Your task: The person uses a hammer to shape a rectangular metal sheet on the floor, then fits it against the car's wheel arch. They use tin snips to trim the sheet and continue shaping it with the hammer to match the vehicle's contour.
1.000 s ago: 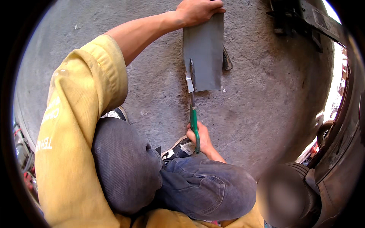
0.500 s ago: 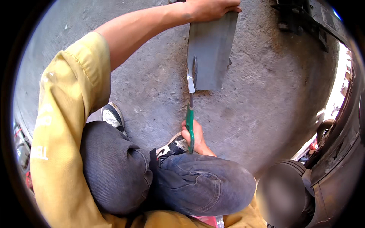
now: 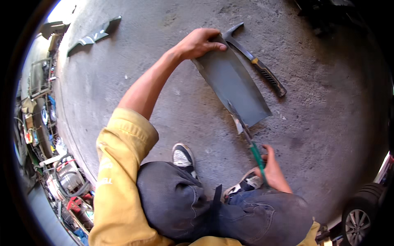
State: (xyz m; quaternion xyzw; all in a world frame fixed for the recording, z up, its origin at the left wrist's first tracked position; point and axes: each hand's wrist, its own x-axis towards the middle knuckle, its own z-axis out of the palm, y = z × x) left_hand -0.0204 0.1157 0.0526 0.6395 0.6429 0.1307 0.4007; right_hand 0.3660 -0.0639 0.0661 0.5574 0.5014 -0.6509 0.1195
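A grey metal sheet (image 3: 236, 84) slants over the concrete floor in front of me. Its far edge is gripped by my left hand (image 3: 202, 43), thumb on top and fingers partly hidden. My right hand (image 3: 272, 171) holds green-handled tin snips (image 3: 257, 157) near my shoe. The snips' blades are in a cut along the left side of the sheet's near end, where a narrow strip hangs bent away. Beside the sheet's right edge lies a pick hammer (image 3: 269, 76) with a black and yellow grip.
A bent metal piece (image 3: 93, 37) lies at the far left. Along the left wall are piled hoses, tools and a red-framed machine (image 3: 78, 209). A car wheel (image 3: 356, 223) is at the lower right, and a dark object (image 3: 328, 10) stands at the far right.
The view has turned, bringing the hammer and left-side clutter into sight. The sheet and snips now slant instead of lying almost straight ahead. Both hands keep their holds.
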